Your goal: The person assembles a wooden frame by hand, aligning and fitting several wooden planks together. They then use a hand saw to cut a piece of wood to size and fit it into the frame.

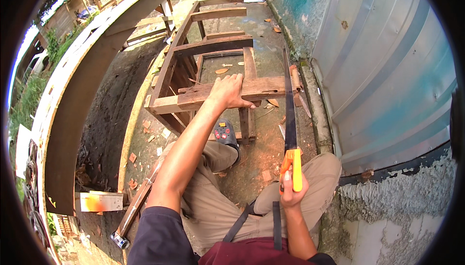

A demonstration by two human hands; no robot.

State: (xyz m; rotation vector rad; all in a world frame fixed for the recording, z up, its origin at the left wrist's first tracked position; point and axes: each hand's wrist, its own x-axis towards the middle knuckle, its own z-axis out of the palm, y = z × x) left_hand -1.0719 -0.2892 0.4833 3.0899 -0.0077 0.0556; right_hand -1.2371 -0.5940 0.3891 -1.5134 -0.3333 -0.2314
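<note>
My right hand [292,192] is closed around the yellow-orange handle [297,168] of a handsaw. Its long dark blade [290,124] points away from me and crosses the right end of a weathered wooden board [266,88]. That board lies crosswise over a wooden frame [164,78] with several rungs. With fingers over its far edge and thumb on the near side, my left hand [227,93] presses and grips the board left of the blade. A short stub of the board shows right of the saw. Whether the teeth have cut into the wood, I cannot make out.
A corrugated metal sheet [387,66] and a rough wall [295,3] stand close on the right. To the left, a long curved-looking wooden panel [68,129] runs forward. Wood offcuts [132,157] and sawdust litter the concrete. My foot in a grey clog [224,132] is beside the frame.
</note>
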